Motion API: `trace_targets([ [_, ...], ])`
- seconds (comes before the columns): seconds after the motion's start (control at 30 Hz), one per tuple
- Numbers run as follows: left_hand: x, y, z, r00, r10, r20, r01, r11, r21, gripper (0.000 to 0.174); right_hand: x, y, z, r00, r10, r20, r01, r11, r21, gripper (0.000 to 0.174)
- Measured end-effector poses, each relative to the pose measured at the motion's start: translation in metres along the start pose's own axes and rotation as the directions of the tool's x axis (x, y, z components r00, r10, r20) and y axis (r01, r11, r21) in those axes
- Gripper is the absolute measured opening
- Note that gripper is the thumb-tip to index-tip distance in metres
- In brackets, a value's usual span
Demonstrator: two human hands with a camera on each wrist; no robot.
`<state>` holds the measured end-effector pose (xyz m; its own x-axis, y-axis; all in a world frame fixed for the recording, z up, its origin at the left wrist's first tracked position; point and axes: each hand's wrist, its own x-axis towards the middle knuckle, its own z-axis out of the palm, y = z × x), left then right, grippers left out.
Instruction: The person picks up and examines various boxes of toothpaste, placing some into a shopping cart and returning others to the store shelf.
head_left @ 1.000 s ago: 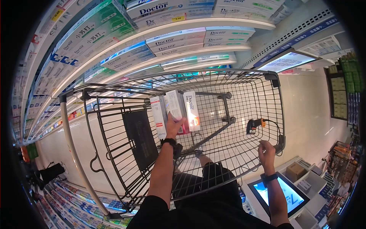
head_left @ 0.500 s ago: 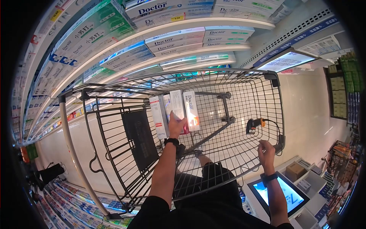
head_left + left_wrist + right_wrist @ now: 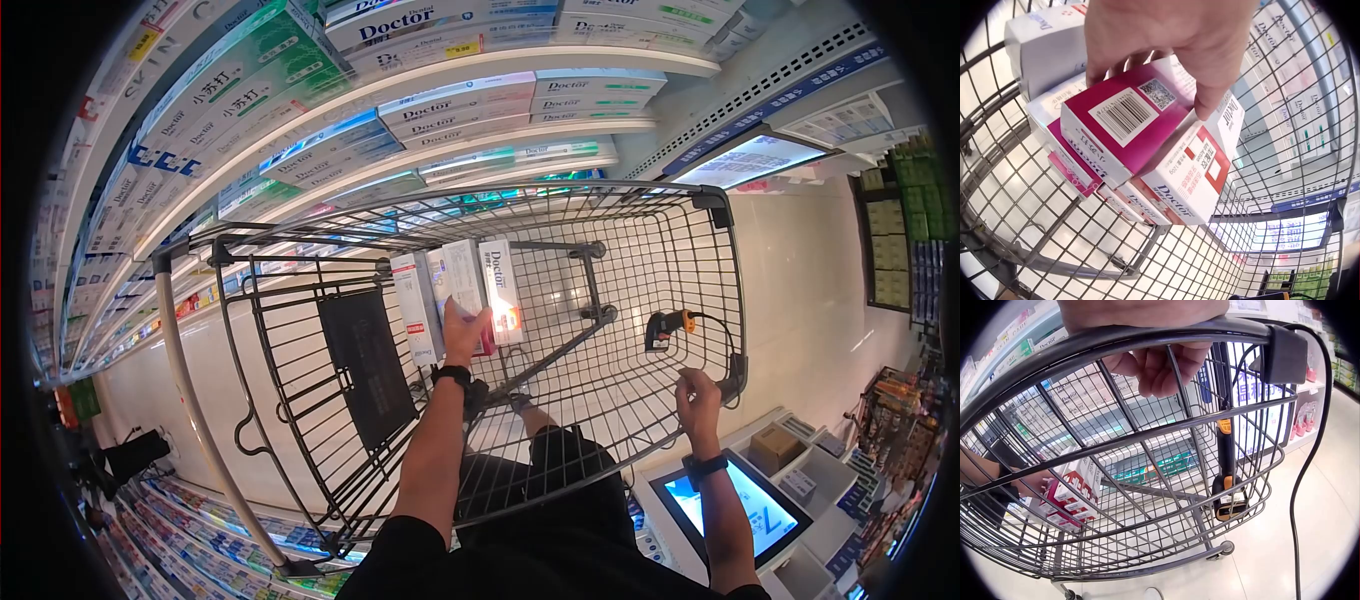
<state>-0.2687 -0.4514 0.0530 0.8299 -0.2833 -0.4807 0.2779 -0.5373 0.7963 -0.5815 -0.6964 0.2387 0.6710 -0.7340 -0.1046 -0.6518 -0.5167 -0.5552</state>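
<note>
1. Several boxes [image 3: 468, 285] stand bunched and upright inside the cart [image 3: 650, 250], toward its left side. They are just beside the black panel [image 3: 365, 365] that lies against the wire.
2. Your left hand [image 3: 462, 335] is down in the cart on top of that bunch. The wrist view shows its fingers [image 3: 1107, 62] curled over the upper edge of the pink box [image 3: 1122, 119]. The thumb [image 3: 1210, 94] is pressed against the white and red box next to it, so the hand has a firm grip, not a loose touch.
3. The lower ends of the boxes sit close to the wire floor. You cannot tell from these views whether they rest on it or hang just above.
4. Your right hand [image 3: 698, 395] is wrapped round the cart's top rail near its right corner and holds nothing else. The orange and black scanner [image 3: 668, 325] hangs on the cart wall just beside it, on its cable.
5. As a judgement, the loading looks nearly done, since the boxes are well inside the cart and low down. What is left is to settle them and take your left hand away, as you have not yet let go.
6. Shelves [image 3: 470, 100] full of similar boxes run along the far side of the cart. A lit screen [image 3: 745, 505] sits near your right forearm.
</note>
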Motion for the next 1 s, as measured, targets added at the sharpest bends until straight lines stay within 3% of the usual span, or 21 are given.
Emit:
trace_targets([
  [0.23,0.000,0.007,-0.008,0.999,-0.037,0.015,0.036,0.999,0.037,0.075,0.000,0.000,0.000,1.000,0.001,0.003,-0.001,1.000,0.003,0.011],
  [0.43,-0.006,0.016,-0.014,0.996,-0.082,0.020,0.083,0.993,-0.082,0.074,0.000,-0.002,-0.001,1.000,0.006,0.004,-0.006,1.000,0.001,0.010],
  [0.53,0.003,-0.005,-0.010,0.999,0.004,-0.048,-0.010,0.994,-0.109,0.075,0.001,-0.003,-0.001,1.000,0.007,0.007,-0.007,1.000,-0.004,0.010],
  [0.73,0.006,-0.005,-0.014,0.992,-0.016,-0.124,0.036,0.985,0.167,0.075,0.000,-0.001,0.001,1.000,0.006,0.002,-0.006,1.000,0.000,0.010],
  [0.83,0.002,0.007,-0.021,0.995,-0.067,-0.067,0.073,0.992,0.099,0.069,0.000,0.000,0.001,1.000,0.006,0.001,-0.006,1.000,-0.004,0.010],
  [1.0,-0.001,0.006,-0.023,0.993,-0.047,-0.106,0.059,0.992,0.113,0.071,0.001,-0.001,0.002,1.000,-0.009,-0.007,0.009,1.000,0.002,0.009],
])
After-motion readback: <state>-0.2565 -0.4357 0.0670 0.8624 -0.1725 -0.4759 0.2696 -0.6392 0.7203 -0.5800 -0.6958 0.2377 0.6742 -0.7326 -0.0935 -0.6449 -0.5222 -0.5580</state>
